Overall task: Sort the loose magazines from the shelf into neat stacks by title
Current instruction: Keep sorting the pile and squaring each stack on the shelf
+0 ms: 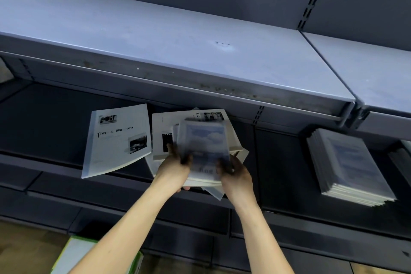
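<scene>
On the dark middle shelf [51, 118] lies a loose pile of magazines [191, 122]. Both my hands grip a blurred magazine with a sky-and-cloud cover [203, 140] on top of that pile: my left hand [175, 164] holds its left edge, my right hand [233, 171] its lower right corner. To the left a white "Time & Memory" magazine [117, 140] lies alone, its front corner overhanging the shelf edge. At the right stands a neat stack of cloud-cover magazines [347, 167].
A bare grey upper shelf [155, 35] juts out above the magazines. Lower dark shelves [111, 198] run under my arms. A green-edged white box [73, 256] sits on the brown floor at lower left. Another dark stack edge [402, 160] shows at far right.
</scene>
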The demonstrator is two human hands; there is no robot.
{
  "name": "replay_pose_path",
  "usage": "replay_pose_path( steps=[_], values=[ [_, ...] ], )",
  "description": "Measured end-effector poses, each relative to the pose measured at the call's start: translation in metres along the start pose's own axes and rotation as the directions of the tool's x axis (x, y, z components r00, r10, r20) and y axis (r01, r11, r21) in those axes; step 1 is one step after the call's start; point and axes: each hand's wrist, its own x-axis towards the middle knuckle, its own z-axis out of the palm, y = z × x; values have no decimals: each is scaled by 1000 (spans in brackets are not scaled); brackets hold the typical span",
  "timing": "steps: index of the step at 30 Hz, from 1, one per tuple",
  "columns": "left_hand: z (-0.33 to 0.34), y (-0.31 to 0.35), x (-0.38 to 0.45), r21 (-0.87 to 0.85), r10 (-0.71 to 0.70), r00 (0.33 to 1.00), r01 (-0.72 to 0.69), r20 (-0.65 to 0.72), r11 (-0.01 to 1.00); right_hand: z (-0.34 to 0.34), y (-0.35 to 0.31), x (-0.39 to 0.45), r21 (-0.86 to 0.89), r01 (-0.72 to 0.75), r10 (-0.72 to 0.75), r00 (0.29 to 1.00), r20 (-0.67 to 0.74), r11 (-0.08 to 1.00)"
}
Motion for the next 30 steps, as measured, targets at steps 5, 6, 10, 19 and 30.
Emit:
replay_pose_path(
  steps=[5,6,10,19,30],
  values=[
    [-3,-2,5,0,74,997,-74,-27,997,-3,-1,1,81,-52,49,998,38,995],
    [-4,-5,6,-27,93,995,-94,-22,995,-3,1,3,96,-57,53,998,45,994],
    [-9,-7,4,-149,155,988,-150,23,977,-1,3,6,45,-56,54,997,47,997],
    [-11,2,2,-175,252,957,-275,-145,945,-4,-11,8,-19,164,-164,974,-154,986],
    [-8,9,6,-286,326,921,-377,-211,881,13,-16,5,-42,314,-313,911,-268,949]
  ],
)
